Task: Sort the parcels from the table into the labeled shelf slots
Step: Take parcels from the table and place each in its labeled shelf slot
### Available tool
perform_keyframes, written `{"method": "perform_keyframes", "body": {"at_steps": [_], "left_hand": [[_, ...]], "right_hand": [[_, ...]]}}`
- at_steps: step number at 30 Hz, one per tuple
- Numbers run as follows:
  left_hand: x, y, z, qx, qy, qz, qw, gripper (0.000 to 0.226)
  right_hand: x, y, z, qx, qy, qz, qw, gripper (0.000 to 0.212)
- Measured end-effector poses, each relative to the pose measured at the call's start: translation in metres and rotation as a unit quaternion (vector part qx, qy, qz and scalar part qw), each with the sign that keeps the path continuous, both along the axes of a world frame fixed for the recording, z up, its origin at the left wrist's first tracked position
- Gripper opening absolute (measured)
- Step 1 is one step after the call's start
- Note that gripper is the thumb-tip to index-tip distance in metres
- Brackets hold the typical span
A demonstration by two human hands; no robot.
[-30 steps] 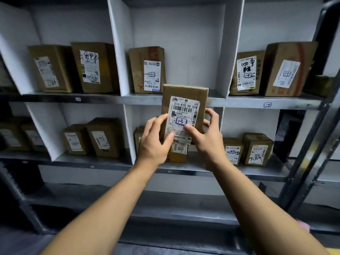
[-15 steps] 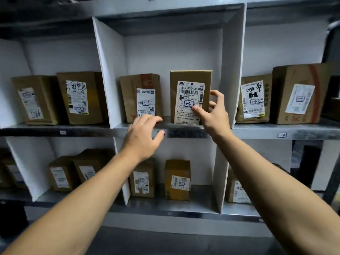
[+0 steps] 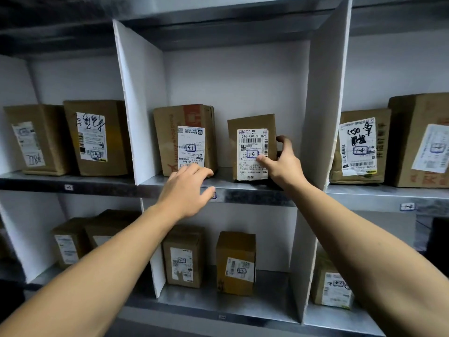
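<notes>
The right hand (image 3: 283, 164) has its grip closed on the parcel (image 3: 252, 147), thumb across the white label and fingers wrapped round the parcel's right edge. The parcel stands upright on the upper shelf (image 3: 243, 188), its base down on the metal near the front lip, in the middle slot between two white dividers (its label reads 1-3 in a blue box). Open room lies between the hand and the right divider (image 3: 323, 105), and the slot is bare above the parcel up to the shelf overhead. A narrow gap separates the parcel from the larger box (image 3: 184, 139) standing to its left, so this slot holds two. The left hand (image 3: 187, 190) hovers at the shelf's front edge, its grip loose and holding nothing, fingertips just in front of that larger box. The slot on the left holds two boxes, the one on the right two, and the middle slot below also two.
</notes>
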State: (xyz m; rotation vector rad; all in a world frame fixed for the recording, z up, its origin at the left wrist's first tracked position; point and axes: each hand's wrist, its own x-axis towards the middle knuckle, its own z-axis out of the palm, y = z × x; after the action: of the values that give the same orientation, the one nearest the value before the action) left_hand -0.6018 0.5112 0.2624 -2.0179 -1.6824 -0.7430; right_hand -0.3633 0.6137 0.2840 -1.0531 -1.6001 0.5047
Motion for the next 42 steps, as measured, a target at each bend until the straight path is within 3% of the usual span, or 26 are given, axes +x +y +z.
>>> {"method": "perform_keyframes", "body": {"at_steps": [11, 27, 31, 39, 42], "left_hand": [[0.004, 0.023, -0.007, 0.005, -0.061, -0.028, 0.998, 0.039], [-0.007, 0.018, -0.011, 0.004, -0.072, -0.039, 0.997, 0.038], [-0.019, 0.007, -0.014, 0.007, -0.081, -0.041, 0.996, 0.039], [-0.064, -0.03, -0.028, 0.036, -0.071, -0.024, 0.996, 0.037], [-0.095, -0.057, -0.032, 0.033, -0.037, 0.005, 0.999, 0.039]], "right_hand": [[0.003, 0.022, -0.004, -0.04, -0.018, -0.016, 0.999, 0.074], [-0.005, 0.009, -0.009, 0.01, -0.043, -0.093, 0.995, 0.075], [-0.009, -0.011, -0.008, 0.044, -0.049, -0.122, 0.99, 0.064], [-0.061, -0.085, -0.04, 0.233, -0.261, -0.147, 0.925, 0.044], [-0.1, -0.111, -0.046, 0.251, -0.329, -0.129, 0.901, 0.04]]}}
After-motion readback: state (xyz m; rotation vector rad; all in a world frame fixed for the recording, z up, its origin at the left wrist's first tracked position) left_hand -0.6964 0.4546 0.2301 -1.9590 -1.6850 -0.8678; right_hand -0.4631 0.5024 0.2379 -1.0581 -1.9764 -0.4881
